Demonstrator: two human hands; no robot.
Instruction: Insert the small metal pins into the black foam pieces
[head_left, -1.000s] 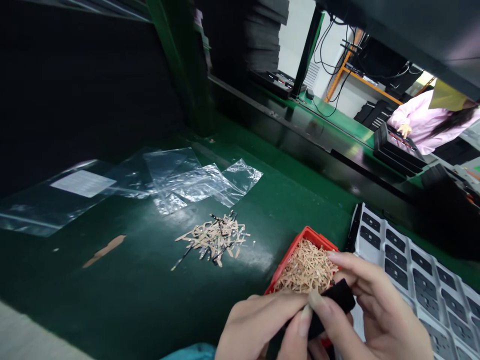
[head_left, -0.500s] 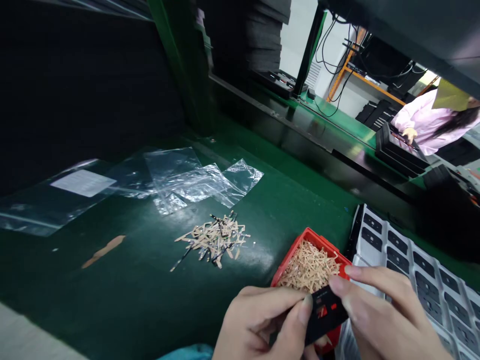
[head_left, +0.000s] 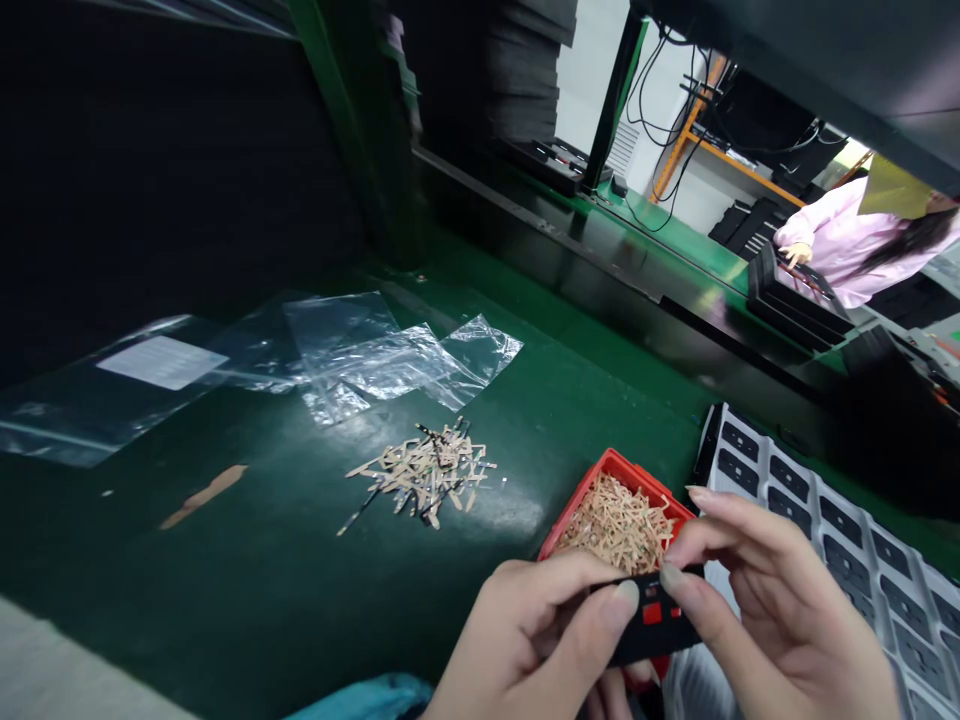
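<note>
A small flat black part with rectangular cutouts is held up in front of me, and red shows through its holes. My left hand pinches its left end between thumb and fingers. At the upper right edge, the thumb and forefinger of my right hand are pressed together on the part; whether a small piece lies between them I cannot tell. Just behind and partly under it stands a red bin, filled with thin tan strips.
A grey-white compartment tray holding black parts lies right of the bin. Loose tan and black strips form a pile on the green table. Clear plastic bags and a brown scrap lie left. A person in pink works across.
My right hand has tipped back, bringing its thumb and forefinger together at the part's upper edge. The black part has turned slightly toward level. Across the table, the other person's hand has shifted left.
</note>
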